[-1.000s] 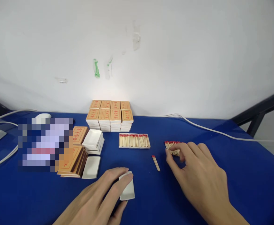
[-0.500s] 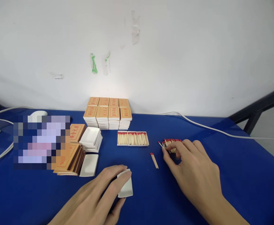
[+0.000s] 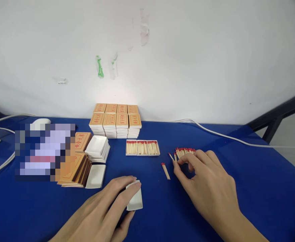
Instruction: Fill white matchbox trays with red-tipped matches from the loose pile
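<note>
My left hand (image 3: 104,210) grips a white matchbox tray (image 3: 135,200), its fingers over the far edge and the thumb at the near side. The tray's visible inside holds nothing. At the right, my right hand (image 3: 208,188) is closed in a pinch at the near left of a heap of red-tipped matches (image 3: 184,152). A single match (image 3: 171,156) sticks out from its thumb and index fingertips. Between the hands lies a small bunch of matches (image 3: 165,171) on the blue table. Beyond it, three trays filled with matches (image 3: 142,148) stand side by side.
Stacked orange-topped matchboxes (image 3: 116,121) stand against the wall. On the left are matchbox sleeves (image 3: 80,143), a stack of white trays (image 3: 97,146) and one separate tray (image 3: 95,176). A pixelated patch covers part of the left. A white cable (image 3: 220,135) runs along the back right.
A match at my right fingertips has been drawn slightly left and nearer, away from the heap. My left hand and its tray have stayed nearly in place.
</note>
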`<state>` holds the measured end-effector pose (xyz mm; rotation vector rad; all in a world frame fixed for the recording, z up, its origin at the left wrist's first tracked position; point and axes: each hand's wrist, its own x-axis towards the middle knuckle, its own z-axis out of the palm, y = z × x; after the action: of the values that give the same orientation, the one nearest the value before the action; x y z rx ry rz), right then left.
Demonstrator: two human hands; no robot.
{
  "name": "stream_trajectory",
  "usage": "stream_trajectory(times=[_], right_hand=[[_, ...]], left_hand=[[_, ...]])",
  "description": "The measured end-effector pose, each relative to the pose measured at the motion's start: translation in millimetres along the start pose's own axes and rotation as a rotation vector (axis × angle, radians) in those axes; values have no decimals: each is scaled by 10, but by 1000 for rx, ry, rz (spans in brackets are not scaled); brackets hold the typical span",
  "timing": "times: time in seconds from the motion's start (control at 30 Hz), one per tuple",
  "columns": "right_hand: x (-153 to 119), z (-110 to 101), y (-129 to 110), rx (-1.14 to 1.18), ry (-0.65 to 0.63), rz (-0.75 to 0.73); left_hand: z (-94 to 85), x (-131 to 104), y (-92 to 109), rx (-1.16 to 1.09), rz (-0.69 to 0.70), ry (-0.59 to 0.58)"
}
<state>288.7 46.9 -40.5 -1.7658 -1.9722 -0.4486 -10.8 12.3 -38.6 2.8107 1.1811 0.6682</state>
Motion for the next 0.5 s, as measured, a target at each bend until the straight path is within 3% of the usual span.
stream_trajectory(times=[0.5], right_hand=[[16,43,-1,-86,-33,13]], left_hand=[[-7,-7,5,15,-6,-12]])
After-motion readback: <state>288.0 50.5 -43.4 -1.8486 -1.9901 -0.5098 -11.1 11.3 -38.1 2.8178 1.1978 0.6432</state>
